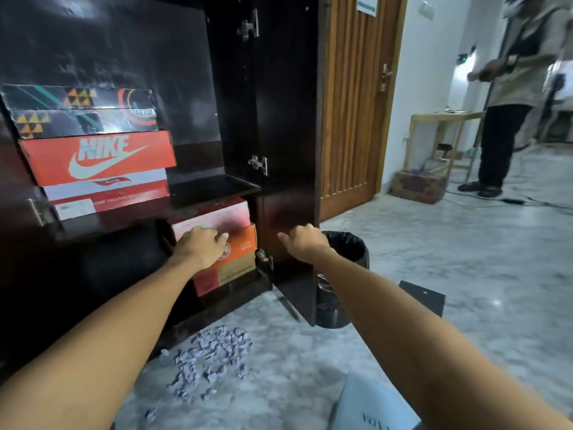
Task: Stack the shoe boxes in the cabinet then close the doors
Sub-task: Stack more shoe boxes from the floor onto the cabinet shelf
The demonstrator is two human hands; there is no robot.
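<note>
Nearest the camera, a pale sheet or bag [376,405] lies on the grey marbled floor [465,274], with a scatter of small grey crumbs [210,358] just before the cabinet [124,41]. Both bare arms reach in. The left hand [201,246] lies on the front of the orange shoe box [243,246] on the bottom shelf, fingers straight and close together. A pink box [217,217] sits on top of it. The right hand [302,242] is at the lower edge of the open dark door [288,119], fingers loosely curled; whether they grip it I cannot tell. A black bin [348,252] stands just behind that door. On the shelf above, a Nike box [99,158] is sandwiched between a patterned black box [83,111] and a red and white one [108,197]. Further back stand a wooden door [353,103], a small wooden table [440,141] and a person [508,103].
</note>
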